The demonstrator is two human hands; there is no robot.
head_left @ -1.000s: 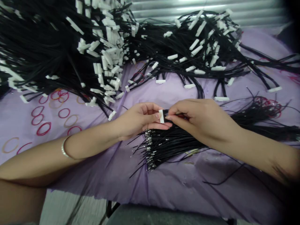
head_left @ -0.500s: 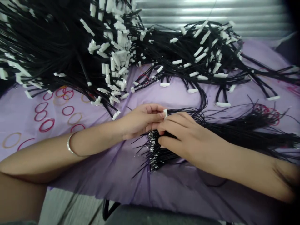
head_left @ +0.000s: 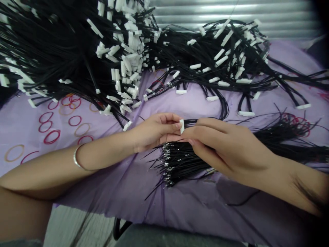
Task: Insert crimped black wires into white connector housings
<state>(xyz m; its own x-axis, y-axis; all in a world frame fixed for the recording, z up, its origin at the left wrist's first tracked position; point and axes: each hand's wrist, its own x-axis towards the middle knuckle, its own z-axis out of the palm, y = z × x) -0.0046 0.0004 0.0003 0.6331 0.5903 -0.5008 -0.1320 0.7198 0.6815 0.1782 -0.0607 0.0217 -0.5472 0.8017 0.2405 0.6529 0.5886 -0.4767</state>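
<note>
Between the thumb and fingers of my left hand (head_left: 160, 129) a white connector housing (head_left: 182, 126) is pinched. Several black wires (head_left: 189, 122) run rightward out of it. My right hand (head_left: 221, 142) lies just right of the housing, its thumb and index finger pressed together at the housing's lower edge. Whatever the right fingertips grip is too small or hidden to name. Below both hands spreads a bundle of loose black wires (head_left: 180, 159), their bright metal crimped ends (head_left: 167, 164) facing left.
A large heap of black cables with white connectors (head_left: 77, 44) covers the back left; another pile (head_left: 200, 58) lies at the back centre and right. Red and yellow rubber bands (head_left: 52, 136) are scattered on the purple sheet (head_left: 108, 192). A corrugated metal surface (head_left: 231, 13) stands behind.
My right hand has lifted off the wire bundle and turned, its fingertips now against the housing. More of the housing and the bundle shows. My left hand has stayed nearly still.
</note>
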